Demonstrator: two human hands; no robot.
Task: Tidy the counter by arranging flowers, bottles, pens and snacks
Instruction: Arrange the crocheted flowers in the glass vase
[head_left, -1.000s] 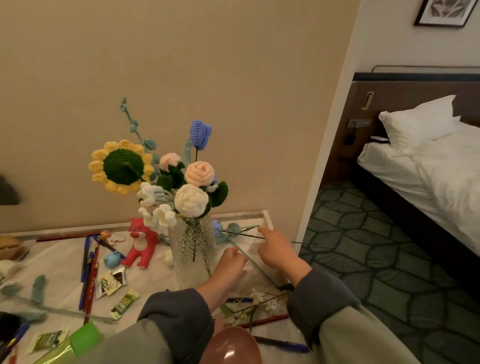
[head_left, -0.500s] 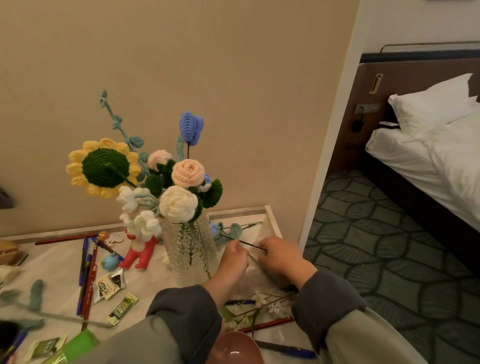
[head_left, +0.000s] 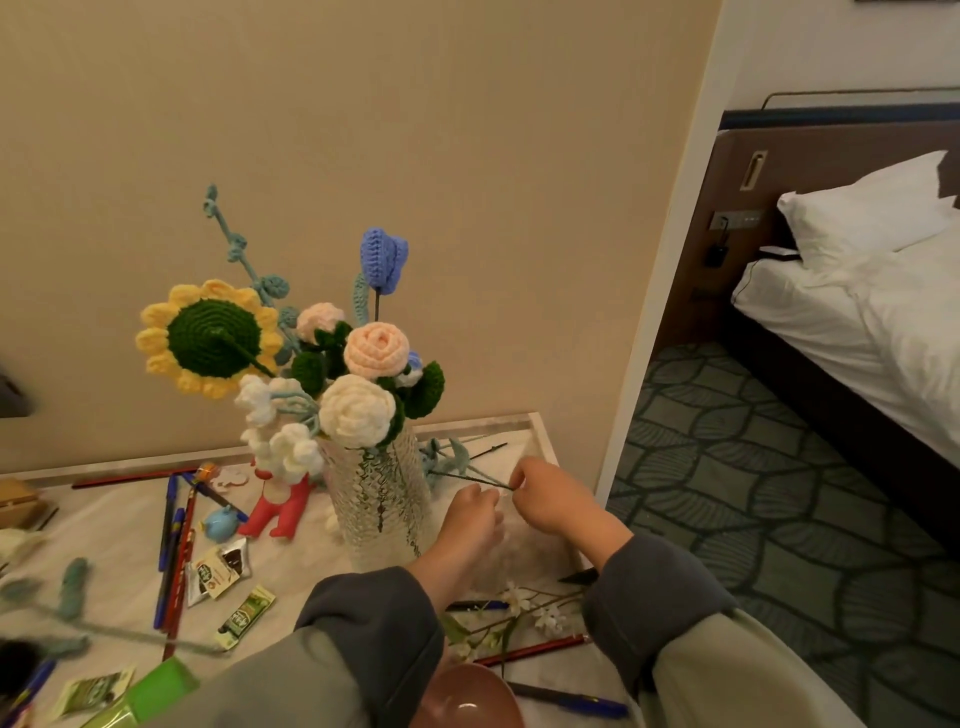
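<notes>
Several crochet flowers (head_left: 358, 410) stand in the glass vase (head_left: 379, 504); right hand (head_left: 550, 501) pinches a loose stem (head_left: 467, 477) beside it, left hand (head_left: 470, 514) grip indeterminate; pens (head_left: 174, 545) and snack sachets (head_left: 218, 569) lie unsorted on the counter (head_left: 104, 525).

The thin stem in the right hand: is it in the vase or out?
Out. The right hand pinches the stem beside the vase, not in its mouth.

Place: you're in a hotel room.
Signs: made-up white bed (head_left: 852, 322), headboard switch panel (head_left: 736, 220), patterned carpet (head_left: 737, 493).
</notes>
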